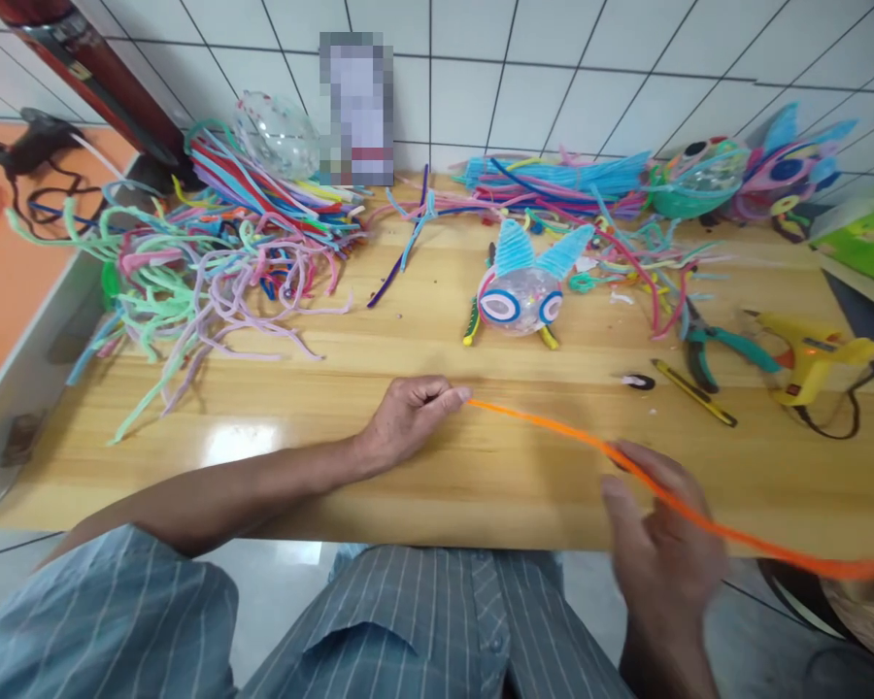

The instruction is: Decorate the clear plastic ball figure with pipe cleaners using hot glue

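Orange pipe cleaner [554,427] stretched between both hands.

A fuzzy orange pipe cleaner [554,427] lies over a glossy, smooth wooden table [422,466], near a yellow plastic glue gun [808,359].

We hold a long orange fuzzy pipe cleaner [554,427] stretched over a pale wooden table [437,485].

Our left hand [412,417] pinches its end with the fingertips, resting on the wood; our right hand [662,534], blurred, touches the stem further along. Beyond sit a clear ball-shaped craft fish with blue fins [521,291], a tangled pile of pastel pipe cleaners [204,262], teal-handled pliers [706,345] and a yellow glue gun [808,359].
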Motion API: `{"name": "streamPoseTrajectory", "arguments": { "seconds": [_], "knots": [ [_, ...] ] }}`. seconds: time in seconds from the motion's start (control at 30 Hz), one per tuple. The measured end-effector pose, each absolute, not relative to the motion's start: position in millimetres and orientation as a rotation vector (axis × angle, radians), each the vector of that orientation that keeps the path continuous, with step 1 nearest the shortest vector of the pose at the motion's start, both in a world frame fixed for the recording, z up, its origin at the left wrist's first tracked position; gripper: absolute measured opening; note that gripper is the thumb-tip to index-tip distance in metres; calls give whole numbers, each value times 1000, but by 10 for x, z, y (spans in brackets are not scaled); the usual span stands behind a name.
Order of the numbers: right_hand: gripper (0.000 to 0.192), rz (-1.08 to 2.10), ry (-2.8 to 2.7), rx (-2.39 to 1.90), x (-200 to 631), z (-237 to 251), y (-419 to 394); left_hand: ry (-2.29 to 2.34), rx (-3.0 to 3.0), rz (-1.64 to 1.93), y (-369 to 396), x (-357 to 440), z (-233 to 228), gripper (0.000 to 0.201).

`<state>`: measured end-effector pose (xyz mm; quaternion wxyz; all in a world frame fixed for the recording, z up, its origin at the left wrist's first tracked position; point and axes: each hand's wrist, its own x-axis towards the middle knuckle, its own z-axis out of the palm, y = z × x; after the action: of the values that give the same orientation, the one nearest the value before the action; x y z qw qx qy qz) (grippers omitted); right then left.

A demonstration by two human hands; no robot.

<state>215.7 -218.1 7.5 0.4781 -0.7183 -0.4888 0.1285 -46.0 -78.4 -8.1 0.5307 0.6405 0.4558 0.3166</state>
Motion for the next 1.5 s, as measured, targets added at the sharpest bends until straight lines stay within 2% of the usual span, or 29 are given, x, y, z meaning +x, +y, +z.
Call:
{"name": "streamPoseTrajectory", "arguments": {
  "seconds": [0.1,0.17,0.3,0.37,0.43,0.5,0.57,0.63,0.73,0.8,0.87,1.07,1.2,1.27,1.5],
  "knots": [
    [36,297,-1427,-1730,1986,123,-1992,1058,1541,748,-797,-472,-84,51],
    [32,444,-1285,-1718,2021,69,-1790,1030,1561,739,-796,-490,-78,51],
    [45,870,-888,-1469,2359,-143,-1457,916,1642,683,-769,-527,-74,49],
    [46,915,-860,-1452,2547,-194,-1419,877,1653,654,-754,-532,-84,48],
    [39,648,-845,-1499,2677,-164,-1491,857,1651,656,-744,-524,-103,47],
    [33,146,-813,-1474,2701,-66,-1641,843,1652,683,-740,-506,-124,47],
    [45,-308,-883,-1387,2579,55,-1803,829,1658,717,-741,-487,-143,47],
    [55,-504,-1174,-1369,2315,142,-1903,810,1669,725,-745,-477,-157,47],
    [45,-278,-1798,-1452,1823,125,-1842,784,1682,696,-749,-480,-166,52],
    [26,37,-1959,-1453,1593,37,-1686,764,1697,675,-746,-486,-164,56],
    [17,286,-1985,-1472,1510,-51,-1531,747,1716,667,-740,-489,-156,56],
    [21,611,-1878,-1517,1581,-39,-1483,695,1779,671,-761,-487,-122,48],
    [32,877,-1756,-1508,1496,10,-1494,772,1806,745,-770,-495,-137,48],
    [32,972,-1708,-1498,1473,11,-1448,776,1799,756,-756,-495,-152,50],
    [28,1063,-1682,-1480,1610,77,-1300,682,1720,727,-697,-465,-161,39]
  ]
}}
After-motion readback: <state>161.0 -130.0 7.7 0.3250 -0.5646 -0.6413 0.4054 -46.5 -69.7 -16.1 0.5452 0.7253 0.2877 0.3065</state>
